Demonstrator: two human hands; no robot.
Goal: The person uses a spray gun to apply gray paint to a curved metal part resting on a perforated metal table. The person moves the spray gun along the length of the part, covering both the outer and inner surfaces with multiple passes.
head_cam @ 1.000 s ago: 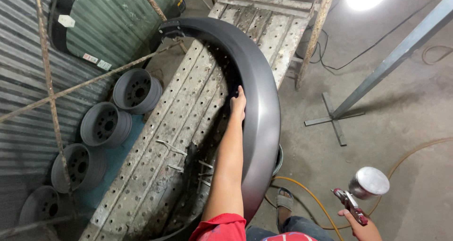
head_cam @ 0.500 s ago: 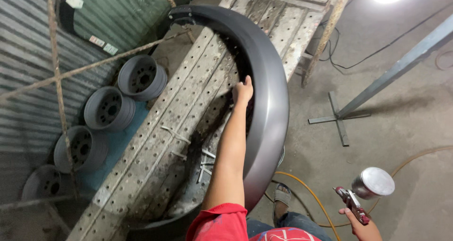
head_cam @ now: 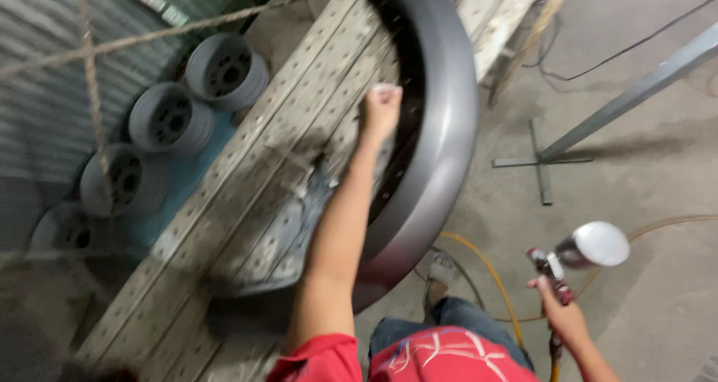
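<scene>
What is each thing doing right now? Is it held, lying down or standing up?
Left hand: reaching up, at the inner edge of the grey curved panel.
Grey curved panel: leaning on the perforated metal rack.
Right hand: closed around the spray gun.
Spray gun: held low, away from the panel.
Wheel rims: lined up beside the rack.
Perforated metal rack: lying slanted.

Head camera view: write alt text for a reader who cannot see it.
A person's left hand grips the inner edge of a long curved grey panel leaning on perforated metal planks, while the right hand holds a spray gun with a metal cup off to the side. Four grey wheel rims stand in a row beside a corrugated wall, over a concrete floor.
</scene>
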